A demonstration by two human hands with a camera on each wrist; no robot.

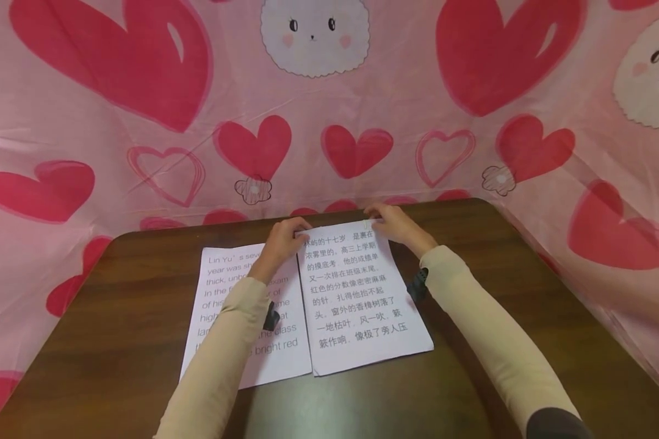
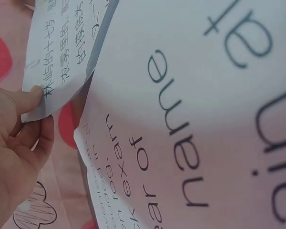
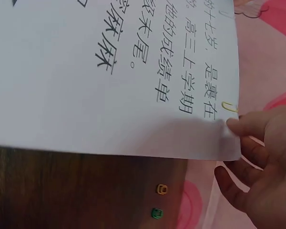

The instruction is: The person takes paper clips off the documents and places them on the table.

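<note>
Left of centre in the head view lies the English sheet [image 1: 236, 317] flat on the brown table [image 1: 115, 341], partly under the left forearm. Next, the left hand [image 1: 282, 241] pinches the top-left corner of the Chinese sheet [image 1: 362, 299] – thumb on top, fingers curled beneath, per the left wrist cam [image 2: 19, 143]. That sheet sits centre frame, just beside the English one, edges touching or slightly overlapping. At its top-right corner the right hand [image 1: 395, 222] nips the paper betw. thumb and fingers; a yellow paper clip [image 3: 230, 106] shows at that edge. Lower centre of the right wrist view: two small clips [image 3: 159, 200], yellow and green, loose on the wood.

Step in hand, I'd judge: squaring/lifting the Chinese sheet by both top corners. Next move needs both pinches kept even – no tearing. No containers in view.
</note>
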